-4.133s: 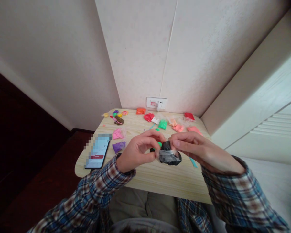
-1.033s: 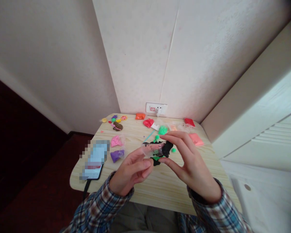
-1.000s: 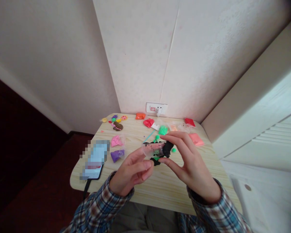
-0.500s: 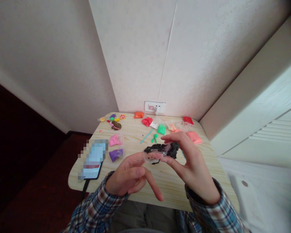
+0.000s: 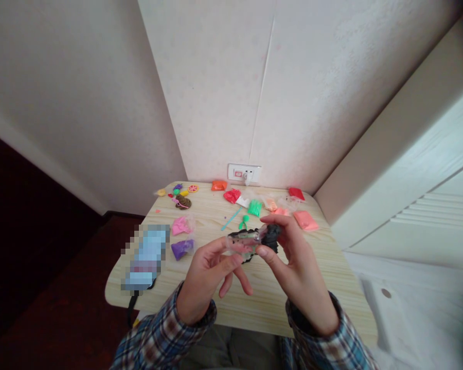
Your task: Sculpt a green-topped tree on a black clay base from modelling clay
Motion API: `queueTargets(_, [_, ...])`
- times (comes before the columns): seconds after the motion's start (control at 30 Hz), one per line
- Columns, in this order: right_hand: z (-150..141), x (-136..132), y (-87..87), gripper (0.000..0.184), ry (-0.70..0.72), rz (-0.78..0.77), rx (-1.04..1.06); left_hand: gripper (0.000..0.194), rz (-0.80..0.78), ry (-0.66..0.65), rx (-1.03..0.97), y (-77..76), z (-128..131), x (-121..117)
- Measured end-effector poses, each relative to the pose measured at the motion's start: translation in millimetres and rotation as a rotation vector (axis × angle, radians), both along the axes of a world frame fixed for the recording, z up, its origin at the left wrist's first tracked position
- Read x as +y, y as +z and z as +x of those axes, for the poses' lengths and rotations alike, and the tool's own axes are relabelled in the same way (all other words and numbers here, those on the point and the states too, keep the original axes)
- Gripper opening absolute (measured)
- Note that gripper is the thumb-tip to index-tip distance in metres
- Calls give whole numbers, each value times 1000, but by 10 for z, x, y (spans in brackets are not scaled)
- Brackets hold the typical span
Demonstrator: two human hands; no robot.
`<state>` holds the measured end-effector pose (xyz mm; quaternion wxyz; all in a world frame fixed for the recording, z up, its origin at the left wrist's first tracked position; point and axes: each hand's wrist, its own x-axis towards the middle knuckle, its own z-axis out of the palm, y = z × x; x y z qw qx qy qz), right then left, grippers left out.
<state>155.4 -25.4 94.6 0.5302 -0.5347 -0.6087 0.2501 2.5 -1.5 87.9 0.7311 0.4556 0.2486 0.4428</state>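
Above the table, both hands are at a clear plastic bag of black clay (image 5: 270,239), its dark lump smeared and ragged. My right hand (image 5: 299,264) pinches the lumpy right end between thumb and fingers. At the bag's open left side, my left hand (image 5: 208,272) has its index finger inside the clear plastic, with the thumb drawn up just below it. The other left fingers hang loosely beneath. Beyond the bag lie a small green clay piece (image 5: 244,222) and a thin blue stick (image 5: 231,219).
A phone (image 5: 148,257) lies at the table's left. Pink (image 5: 181,225) and purple (image 5: 182,249) clay packets sit beside it. Farther back are a brown clay piece (image 5: 182,202), a green packet (image 5: 254,207), and a salmon packet (image 5: 305,220). A socket (image 5: 244,173) is on the wall.
My left thumb has risen toward the bag, and the lower left fingers have drawn in. The bag has tilted, showing more clear plastic in front of the black clay.
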Motion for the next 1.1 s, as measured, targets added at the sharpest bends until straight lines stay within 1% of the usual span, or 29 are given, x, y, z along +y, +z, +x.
queueTargets(0.07, [-57, -18, -14, 32, -53, 2, 47, 11, -11, 31, -9, -3, 22, -13])
queueTargets(0.13, [-106, -34, -16, 28, -97, 8, 93, 13, -6, 31, -31, -11, 35, -28])
queueTargets(0.2, [-132, -42, -13, 24, -97, -1, 136, 14, 13, -9, -93, -31, 39, -41])
queueTargets(0.3, [-118, -42, -20, 21, -58, -41, 188, 14, 15, -95, -174, -73, 28, -58])
queueTargets(0.4, [-74, -39, -41, 21, -45, -72, 214, 15, -15, -157, -190, -99, 7, -70])
queueTargets(0.47, [-47, -42, -48, 21, -50, -74, 202, 15, -21, -168, -187, -94, -3, -73])
queueTargets(0.63, [0, -57, -27, 22, -34, -46, 174, 16, -11, -128, -153, -40, -16, -70])
queueTargets(0.77, [18, -57, -28, 21, -36, -29, 231, 15, -50, -89, -131, -15, -25, -64])
queueTargets(0.87, [14, -54, -36, 18, -51, -2, 261, 13, -91, -29, -101, -13, -26, -56])
queueTargets(0.93, [11, -50, -42, 18, -68, 31, 278, 11, -89, 4, -56, -19, -24, -48])
queueTargets(1.0, [13, -43, -52, 17, -80, 62, 291, 14, -76, 14, -1, -32, -22, -38])
queueTargets(1.1, [27, -30, -79, 17, -64, 59, 313, 19, -87, -8, 38, -58, -25, -19])
